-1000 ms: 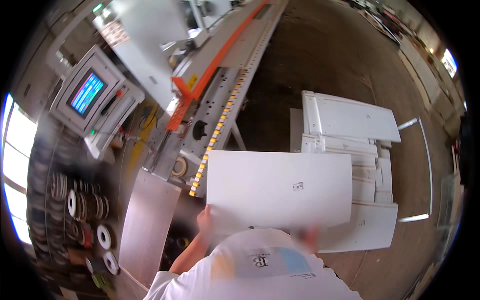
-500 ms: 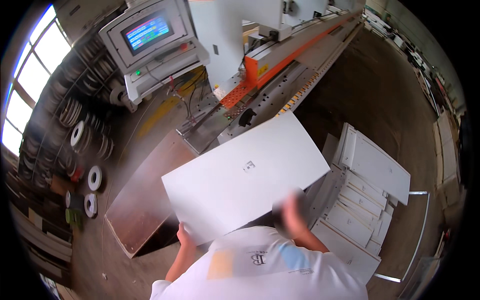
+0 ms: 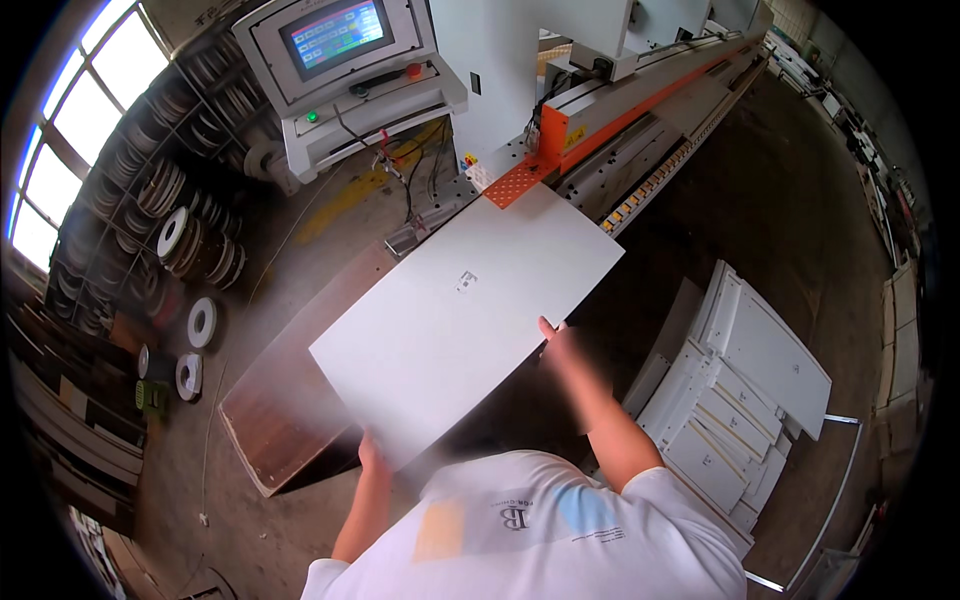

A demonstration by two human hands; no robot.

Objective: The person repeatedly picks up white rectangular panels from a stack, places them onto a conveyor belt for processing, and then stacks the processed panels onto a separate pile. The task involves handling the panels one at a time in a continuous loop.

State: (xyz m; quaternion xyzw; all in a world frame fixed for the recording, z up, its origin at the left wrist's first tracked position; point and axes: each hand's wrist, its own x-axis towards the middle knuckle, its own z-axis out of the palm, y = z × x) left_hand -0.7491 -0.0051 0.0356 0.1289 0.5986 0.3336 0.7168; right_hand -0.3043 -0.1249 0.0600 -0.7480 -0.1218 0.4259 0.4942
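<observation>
A workshop floor is seen, with a long orange machine ahead. A white panel is held flat, its long axis aimed at the machine, gripped at its near corner by the left hand and at its right edge by the right hand.

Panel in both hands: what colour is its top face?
White, with one small dark mark near the middle; the panel shows best in the head view.

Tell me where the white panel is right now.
In the head view the white panel sits centre frame, held by the left hand and right hand, its far end at the orange machine infeed.
</observation>
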